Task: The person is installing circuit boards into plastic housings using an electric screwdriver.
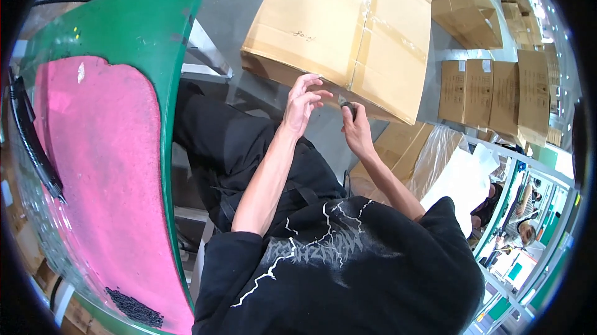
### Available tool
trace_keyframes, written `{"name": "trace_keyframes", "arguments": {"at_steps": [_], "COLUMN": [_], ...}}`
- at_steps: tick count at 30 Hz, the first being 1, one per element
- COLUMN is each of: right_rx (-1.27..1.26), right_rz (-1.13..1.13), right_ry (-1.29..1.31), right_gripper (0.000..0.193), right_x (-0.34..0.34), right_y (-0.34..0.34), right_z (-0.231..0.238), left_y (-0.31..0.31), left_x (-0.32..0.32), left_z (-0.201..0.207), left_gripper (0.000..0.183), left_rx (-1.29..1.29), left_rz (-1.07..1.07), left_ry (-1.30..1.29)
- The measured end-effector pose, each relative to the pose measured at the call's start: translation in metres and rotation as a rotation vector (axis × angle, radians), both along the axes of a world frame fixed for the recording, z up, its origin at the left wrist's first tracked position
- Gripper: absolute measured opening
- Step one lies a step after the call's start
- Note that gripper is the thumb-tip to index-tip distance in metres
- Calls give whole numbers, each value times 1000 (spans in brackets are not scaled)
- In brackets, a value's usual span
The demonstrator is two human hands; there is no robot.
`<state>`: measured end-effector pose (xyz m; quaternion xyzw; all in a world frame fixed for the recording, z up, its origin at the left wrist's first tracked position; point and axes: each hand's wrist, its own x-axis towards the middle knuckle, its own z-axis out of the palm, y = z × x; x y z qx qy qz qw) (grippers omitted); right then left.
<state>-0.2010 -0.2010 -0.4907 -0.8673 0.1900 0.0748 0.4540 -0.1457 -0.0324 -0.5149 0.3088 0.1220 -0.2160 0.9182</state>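
A large taped cardboard box (311,14) stands in front of me, with clear tape along its top seam. My left hand (300,106) is at the box's near edge, its fingers spread and slightly bent, holding nothing. Whether its fingertips touch the cardboard I cannot tell. Just to the right, my right hand (357,131) is closed around a small dark tool (349,108) with a pale tip. That tip points toward the box's near side, close to the seam; the grip hides most of the tool.
At my left is a green-edged table (140,14) with a pink mat (99,148), a long black object (34,142) and a patch of black granules (134,307). More cartons (479,89) stand at right. Clear plastic wrap (435,154) lies by my right arm. People (525,232) appear beyond a metal frame.
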Motion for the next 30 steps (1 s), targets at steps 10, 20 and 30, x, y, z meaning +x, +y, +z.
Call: {"name": "trace_keyframes", "arguments": {"at_steps": [10,20,30], "right_rx": [30,925,845], "right_rz": [-97,-462,-421], "right_ry": [87,311,276], "right_gripper": [31,27,29], "right_x": [28,36,34], "right_y": [12,9,8], "right_z": [-17,19,13], "left_y": [-2,4,7], "left_x": [0,3,2], "left_z": [-11,1,11], "left_gripper": [46,51,52], "left_rx": [9,-77,14], "left_rz": [13,27,27], "left_ry": [-50,-170,-176]}}
